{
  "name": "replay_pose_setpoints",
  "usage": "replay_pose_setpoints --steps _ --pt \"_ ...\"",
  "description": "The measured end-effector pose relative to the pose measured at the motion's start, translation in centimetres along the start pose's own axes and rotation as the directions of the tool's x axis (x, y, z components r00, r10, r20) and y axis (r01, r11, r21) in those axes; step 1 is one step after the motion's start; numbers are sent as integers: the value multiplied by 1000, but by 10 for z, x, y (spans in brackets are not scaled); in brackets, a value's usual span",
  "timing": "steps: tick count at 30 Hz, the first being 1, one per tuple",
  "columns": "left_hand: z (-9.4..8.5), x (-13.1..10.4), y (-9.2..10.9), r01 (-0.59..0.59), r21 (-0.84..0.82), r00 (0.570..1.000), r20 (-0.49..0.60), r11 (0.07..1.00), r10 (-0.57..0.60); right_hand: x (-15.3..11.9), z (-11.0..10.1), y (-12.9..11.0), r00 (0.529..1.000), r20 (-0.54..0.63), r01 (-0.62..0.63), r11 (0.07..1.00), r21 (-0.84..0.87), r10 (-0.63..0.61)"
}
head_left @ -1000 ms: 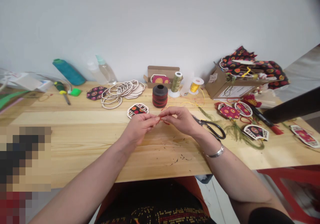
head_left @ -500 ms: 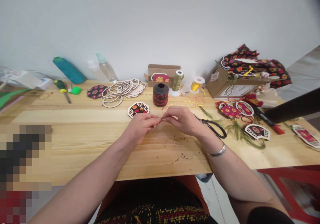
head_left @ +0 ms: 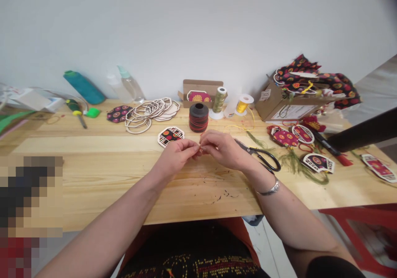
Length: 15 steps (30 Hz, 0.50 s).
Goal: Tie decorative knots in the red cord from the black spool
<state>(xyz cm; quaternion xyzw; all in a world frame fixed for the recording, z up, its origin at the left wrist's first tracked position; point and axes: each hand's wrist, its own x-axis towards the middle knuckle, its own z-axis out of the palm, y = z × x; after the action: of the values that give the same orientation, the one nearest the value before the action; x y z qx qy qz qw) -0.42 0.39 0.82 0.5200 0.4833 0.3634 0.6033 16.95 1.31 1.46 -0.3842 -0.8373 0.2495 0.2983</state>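
Observation:
My left hand (head_left: 177, 155) and my right hand (head_left: 222, 149) meet over the table, fingertips pinched close together. Between them is a thin red cord (head_left: 201, 148), mostly hidden by the fingers. Just behind the hands stands a black spool wound with dark red cord (head_left: 198, 123). An octagonal wood-framed fabric ornament (head_left: 170, 136) lies beside my left hand, partly covered by it. Black-handled scissors (head_left: 266, 159) rest by my right wrist, their blades partly hidden behind that hand.
Wooden frames (head_left: 139, 116) are piled at the back left. A green thread cone (head_left: 219, 100) and a yellow cord spool (head_left: 243, 103) stand behind. Tasselled ornaments (head_left: 283, 137) and a full cardboard box (head_left: 279, 104) are at right. Dark scraps (head_left: 221, 196) lie in front.
Both hands stay together in nearly the same spot. The fingertips have closed in, so less red cord shows between them.

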Motion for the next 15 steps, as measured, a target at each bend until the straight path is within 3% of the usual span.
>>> replay_pose_setpoints --steps 6,15 --pt "0 1 0 12 24 1000 18 1000 -12 1 0 -1 997 -9 -71 997 -20 71" --pt "-1 3 -2 45 21 999 21 999 -46 -1 -1 3 1000 -16 13 999 -48 -14"
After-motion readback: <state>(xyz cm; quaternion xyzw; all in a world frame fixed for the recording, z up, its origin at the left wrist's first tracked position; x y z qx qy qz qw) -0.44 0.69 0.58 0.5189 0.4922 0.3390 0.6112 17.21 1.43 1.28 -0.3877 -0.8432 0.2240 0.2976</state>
